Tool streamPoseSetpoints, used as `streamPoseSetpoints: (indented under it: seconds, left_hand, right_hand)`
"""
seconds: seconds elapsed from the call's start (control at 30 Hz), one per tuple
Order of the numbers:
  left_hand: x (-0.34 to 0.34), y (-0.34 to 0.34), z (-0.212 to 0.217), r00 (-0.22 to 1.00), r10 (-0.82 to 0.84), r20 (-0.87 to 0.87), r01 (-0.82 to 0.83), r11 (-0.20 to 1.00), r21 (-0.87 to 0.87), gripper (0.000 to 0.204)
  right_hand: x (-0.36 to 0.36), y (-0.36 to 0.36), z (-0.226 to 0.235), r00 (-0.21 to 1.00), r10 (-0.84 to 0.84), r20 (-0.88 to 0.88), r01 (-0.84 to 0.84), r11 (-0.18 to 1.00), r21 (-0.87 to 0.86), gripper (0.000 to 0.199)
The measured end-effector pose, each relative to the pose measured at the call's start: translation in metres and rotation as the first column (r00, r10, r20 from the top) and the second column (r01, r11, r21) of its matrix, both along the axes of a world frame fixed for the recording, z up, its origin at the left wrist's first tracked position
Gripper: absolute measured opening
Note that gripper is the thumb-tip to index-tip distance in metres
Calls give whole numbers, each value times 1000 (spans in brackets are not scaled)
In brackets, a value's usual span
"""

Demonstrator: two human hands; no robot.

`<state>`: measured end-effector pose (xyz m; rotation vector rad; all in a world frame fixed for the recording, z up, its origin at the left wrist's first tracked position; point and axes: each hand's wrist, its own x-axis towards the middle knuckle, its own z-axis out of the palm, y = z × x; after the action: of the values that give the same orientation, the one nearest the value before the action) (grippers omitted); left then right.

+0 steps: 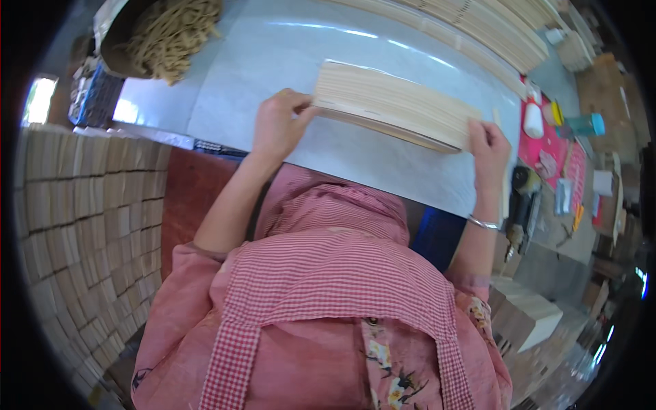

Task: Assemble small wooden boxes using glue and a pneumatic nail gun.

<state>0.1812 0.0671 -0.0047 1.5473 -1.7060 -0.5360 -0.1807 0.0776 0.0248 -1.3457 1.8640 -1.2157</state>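
Observation:
A long bundle of thin pale wooden slats (396, 104) lies across a white tabletop (266, 61), pressed together edge to edge. My left hand (280, 123) grips the bundle's left end, fingers curled over its corner. My right hand (488, 145) clamps the right end, thumb on the near face. A silver bangle (484, 223) circles my right wrist. Below the hands, my pink checked apron and flowered shirt fill the lower middle of the picture.
More slat rows (492, 31) stack along the table's far edge. A dark basket of tan fibre strands (167, 34) sits at the far left. Stacked wooden blocks (75, 225) rise on my left. Bottles, a white glue bottle (533, 119) and tools crowd a red mat (557, 147) at right.

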Motion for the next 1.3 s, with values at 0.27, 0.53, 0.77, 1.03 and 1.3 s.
streamPoseSetpoints:
  seconds: [0.27, 0.53, 0.77, 1.03, 1.3]
  left_hand:
    - [2, 0, 1, 999, -9, 41, 9, 1000, 2, 17]
    - [-1, 0, 4, 995, -11, 97, 11, 1000, 10, 18]
    - [-1, -2, 5, 994, -21, 103, 23, 1000, -15, 17]
    - [-2, -2, 11, 988, -31, 152, 39, 998, -48, 16]
    - [2, -2, 4, 972, -63, 226, 78, 995, -61, 13]
  right_hand:
    - [5, -5, -15, 962, -32, -271, 17, 998, -60, 24]
    - [2, -8, -26, 919, -14, -394, -14, 998, -69, 23]
    - [0, -2, -25, 949, 0, -315, -12, 999, -35, 18]
    - [-11, 36, -10, 923, 183, -339, -188, 982, 19, 8]
    - [-7, 34, -10, 868, 233, -439, -253, 967, 13, 3]
